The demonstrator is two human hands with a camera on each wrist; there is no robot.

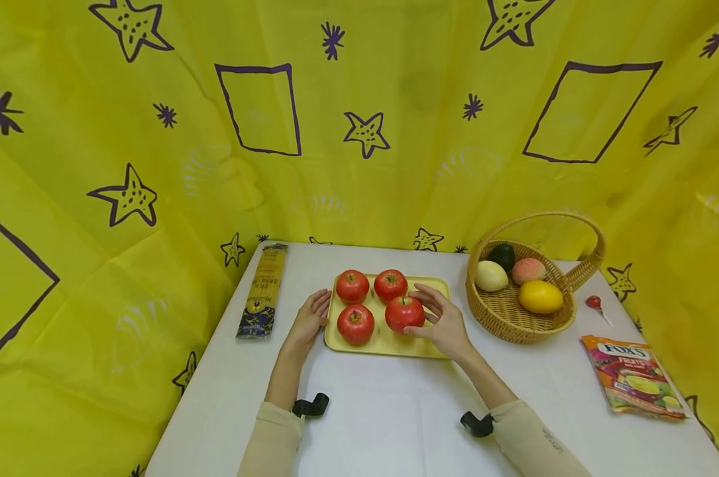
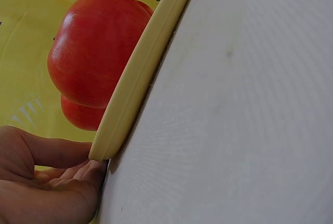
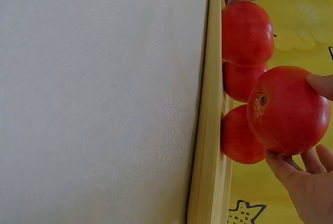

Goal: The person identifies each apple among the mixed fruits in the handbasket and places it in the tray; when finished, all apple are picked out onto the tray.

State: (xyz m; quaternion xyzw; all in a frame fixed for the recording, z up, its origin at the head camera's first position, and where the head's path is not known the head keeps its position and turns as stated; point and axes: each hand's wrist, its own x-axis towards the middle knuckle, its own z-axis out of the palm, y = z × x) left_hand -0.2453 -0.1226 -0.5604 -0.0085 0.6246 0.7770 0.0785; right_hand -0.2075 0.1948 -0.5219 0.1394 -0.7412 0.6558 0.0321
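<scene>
A red apple (image 1: 403,315) is gripped in my right hand (image 1: 448,328). The right wrist view shows this apple (image 3: 289,110) raised off the tray, thumb on one side and fingers on the other. Three more red apples sit on the pale yellow tray (image 1: 389,346): one back left (image 1: 352,287), one back centre (image 1: 390,285) and one front left (image 1: 356,324). At the tray's left end, my left hand (image 1: 309,321) holds the edge. In the left wrist view its thumb (image 2: 60,153) meets the rim, with the other fingers lower, partly hidden behind it.
Right of the tray stands a wicker basket (image 1: 496,324) with several fruits inside. Farther right lie a red lollipop (image 1: 595,303) and a FOX'S candy bag (image 1: 633,377). A spaghetti pack (image 1: 264,288) lies on the left. A yellow patterned cloth (image 1: 365,192) surrounds the white table (image 1: 383,411).
</scene>
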